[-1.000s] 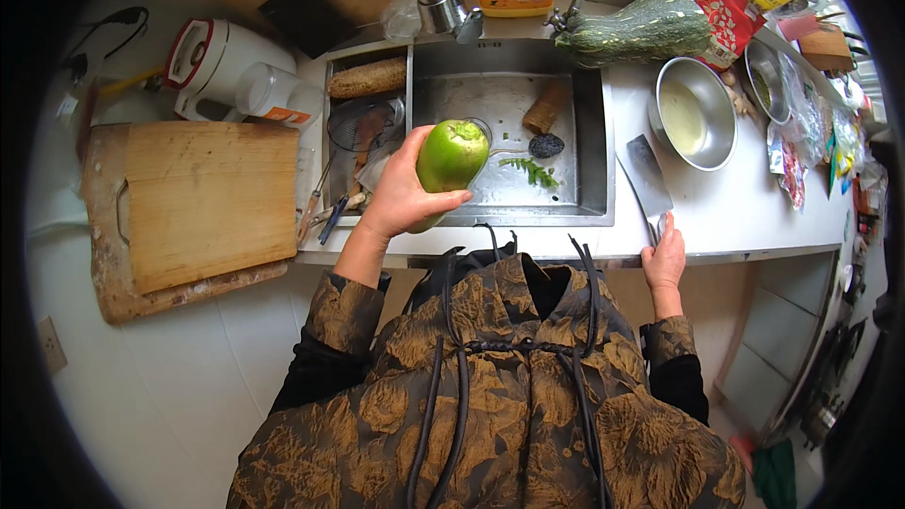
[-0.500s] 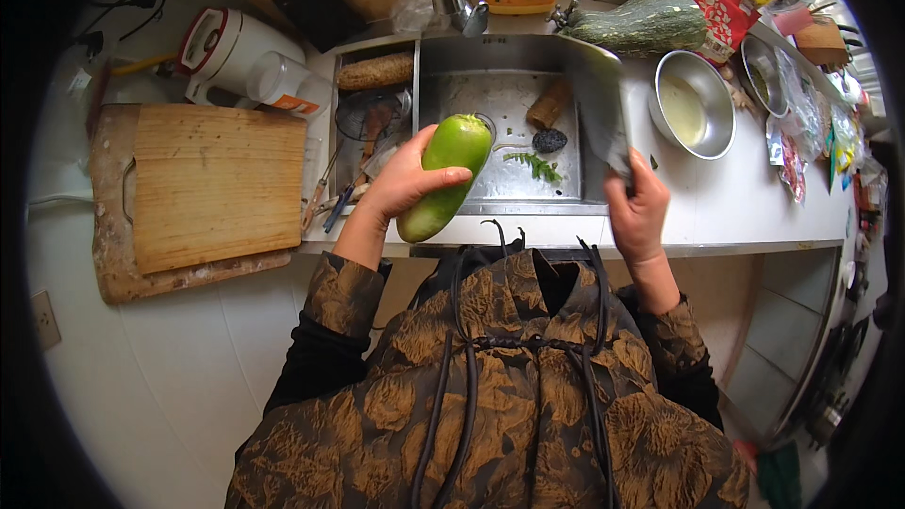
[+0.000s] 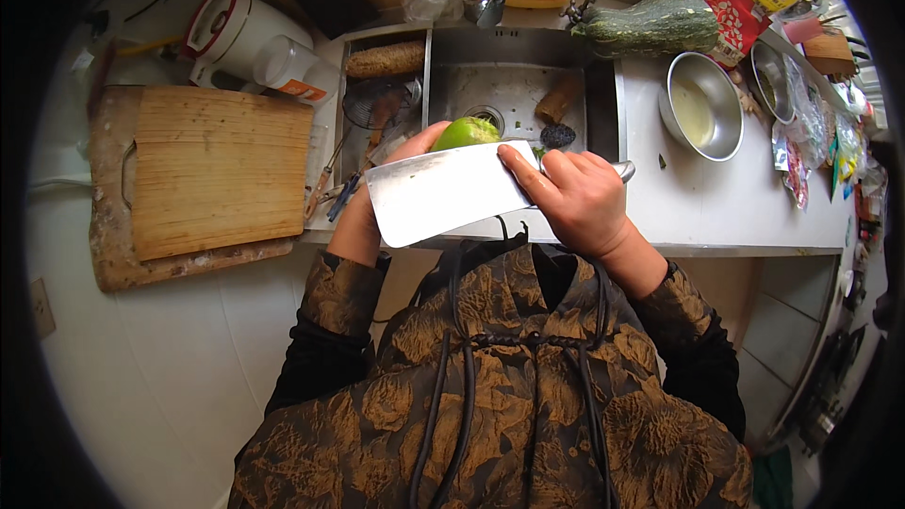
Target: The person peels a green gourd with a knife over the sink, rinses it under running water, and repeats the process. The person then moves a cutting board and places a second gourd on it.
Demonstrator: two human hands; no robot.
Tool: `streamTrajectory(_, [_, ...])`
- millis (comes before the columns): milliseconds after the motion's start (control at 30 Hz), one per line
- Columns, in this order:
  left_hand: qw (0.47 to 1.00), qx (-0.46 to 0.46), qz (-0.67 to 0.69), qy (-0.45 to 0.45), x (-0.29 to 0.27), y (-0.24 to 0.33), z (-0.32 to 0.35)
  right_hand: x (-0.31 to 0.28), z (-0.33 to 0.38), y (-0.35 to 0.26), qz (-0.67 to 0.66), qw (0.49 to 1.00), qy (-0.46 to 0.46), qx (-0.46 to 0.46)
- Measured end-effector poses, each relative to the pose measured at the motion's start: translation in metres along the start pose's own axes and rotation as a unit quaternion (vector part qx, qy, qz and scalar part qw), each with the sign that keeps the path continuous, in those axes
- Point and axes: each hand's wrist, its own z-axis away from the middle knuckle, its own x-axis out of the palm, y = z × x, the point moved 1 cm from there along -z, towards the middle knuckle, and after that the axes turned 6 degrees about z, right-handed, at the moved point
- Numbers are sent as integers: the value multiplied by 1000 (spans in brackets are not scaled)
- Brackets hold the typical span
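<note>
At centre frame, the right hand (image 3: 580, 200) grips a cleaver (image 3: 448, 195) partly covering a green vegetable (image 3: 467, 134), its visible skin apparently unpeeled, which the half-hidden left hand (image 3: 416, 144) holds.

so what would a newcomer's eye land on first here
Probably the cleaver, its broad, bright blade front and centre in the right hand. Just beyond the blade, the vivid green radish peeks out, partly hidden, in the left hand. After that, perhaps the big mottled squash lying at the far right corner of the sink.
</note>
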Motion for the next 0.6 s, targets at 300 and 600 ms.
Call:
streamTrajectory(300, [998, 33, -43, 6, 0, 2, 7, 8, 4, -2, -18, 1000, -12, 23])
streamTrajectory(600, [995, 67, -69, -7, -7, -5, 7, 15, 7, 2, 15, 995, -9, 95])
